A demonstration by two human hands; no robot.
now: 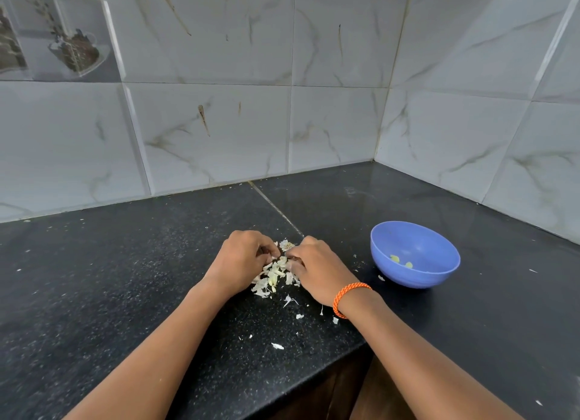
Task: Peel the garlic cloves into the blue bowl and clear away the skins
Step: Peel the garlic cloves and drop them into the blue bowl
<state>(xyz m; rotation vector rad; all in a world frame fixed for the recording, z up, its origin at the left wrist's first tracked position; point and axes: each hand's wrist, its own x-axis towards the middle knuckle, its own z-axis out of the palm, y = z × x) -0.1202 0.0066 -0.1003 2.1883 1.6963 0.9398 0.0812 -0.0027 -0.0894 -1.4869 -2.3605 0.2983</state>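
Mid-task, by the look of it. Lower centre of the frame: left hand [241, 259] and right hand [314, 267] knuckles-up over a pile of garlic skins [274, 277] on the black countertop [125, 278], fingertips meeting at the pile's upper edge. Fingers of both curled in, seemingly pinching a papery piece of garlic [286, 246] between them; whether a clove or only skin, impossible to tell, fingertips mostly hidden. Orange cord bracelet [346, 297] round the right wrist.

To the right of the hands, apart from them: blue bowl [415, 253], upright, nearly empty, just two small pale peeled cloves [401, 260] at the bottom. So only a little peeling banked so far, or only a small batch to begin with; no unpeeled cloves plainly visible outside the hands.

Clearing not yet begun: skins heaped between the wrists, loose flakes [277, 346] scattered toward the lower edge of the counter, one scrap just beside the bowl's foot. Left to do, judging from this: finishing the piece in hand, dropping cloves into the bowl, gathering pile and strays.

Behind, marbled wall tiles [219, 121].
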